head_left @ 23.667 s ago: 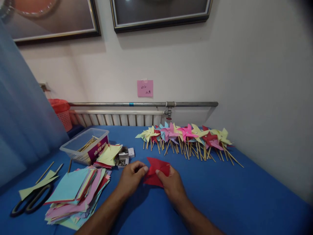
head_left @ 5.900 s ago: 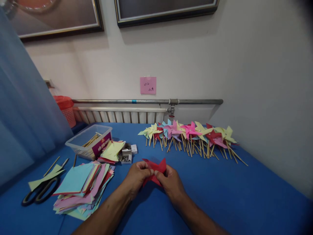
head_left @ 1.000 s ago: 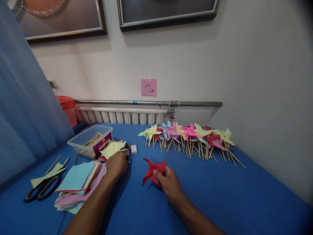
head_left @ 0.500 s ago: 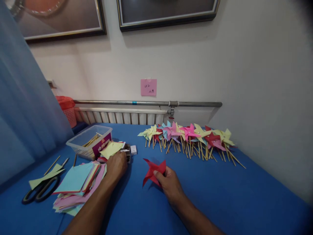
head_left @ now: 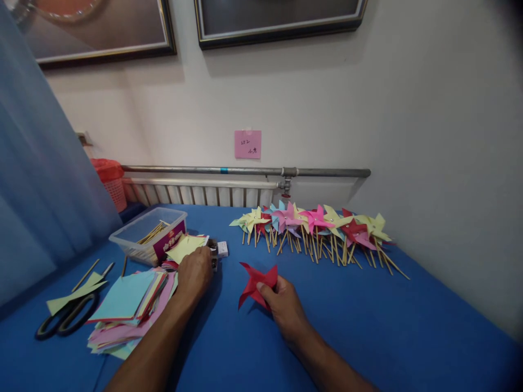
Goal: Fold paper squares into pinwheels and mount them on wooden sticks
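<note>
Here we hold the red pinwheel [head_left: 256, 282] in the right hand [head_left: 286, 311]. Thumb and fingers are pinched on its near right edge, and the folded points fan out to the left of the hand and beyond it, low over the table [head_left: 388, 326].

The left hand [head_left: 195, 274] lies well to the left of the red pinwheel, with its fingers curled down at the small pin box [head_left: 213, 257]. We cannot tell whether they grip anything, because the back of the hand hides them. The pin box is at the left hand's fingertips and well apart from the right hand.

The paper stack [head_left: 126, 302] lies just left of the left forearm, and the stick tub [head_left: 145, 235] lies beyond it. Beyond the right hand lie the finished pinwheels [head_left: 314, 227], their sticks pointing roughly towards us.
</note>
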Demonstrator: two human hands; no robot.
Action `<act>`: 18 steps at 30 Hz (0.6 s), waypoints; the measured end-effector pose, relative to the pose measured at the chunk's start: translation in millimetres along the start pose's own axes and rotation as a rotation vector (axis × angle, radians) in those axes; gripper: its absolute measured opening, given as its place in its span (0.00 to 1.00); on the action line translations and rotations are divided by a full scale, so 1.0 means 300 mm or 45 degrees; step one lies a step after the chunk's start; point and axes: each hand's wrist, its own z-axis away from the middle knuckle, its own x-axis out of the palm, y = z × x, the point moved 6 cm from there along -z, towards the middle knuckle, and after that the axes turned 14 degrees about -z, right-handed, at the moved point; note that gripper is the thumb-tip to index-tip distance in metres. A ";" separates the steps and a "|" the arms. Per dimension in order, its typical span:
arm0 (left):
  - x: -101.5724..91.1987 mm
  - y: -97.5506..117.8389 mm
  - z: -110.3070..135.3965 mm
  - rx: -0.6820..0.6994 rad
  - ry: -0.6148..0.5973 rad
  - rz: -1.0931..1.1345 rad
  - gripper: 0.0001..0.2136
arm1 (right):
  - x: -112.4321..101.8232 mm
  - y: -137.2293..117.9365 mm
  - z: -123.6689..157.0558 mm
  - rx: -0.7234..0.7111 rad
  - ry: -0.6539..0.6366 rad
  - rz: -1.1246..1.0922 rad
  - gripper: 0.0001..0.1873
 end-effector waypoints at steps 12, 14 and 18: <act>0.032 0.206 0.104 0.556 -0.081 0.374 0.12 | -0.023 -0.001 -0.015 -0.005 0.071 0.047 0.10; 0.042 0.219 0.113 0.572 -0.106 0.312 0.13 | -0.024 -0.003 -0.013 -0.001 0.071 0.047 0.09; 0.037 0.220 0.115 0.588 -0.116 0.205 0.15 | -0.022 -0.006 -0.010 0.001 0.065 0.037 0.09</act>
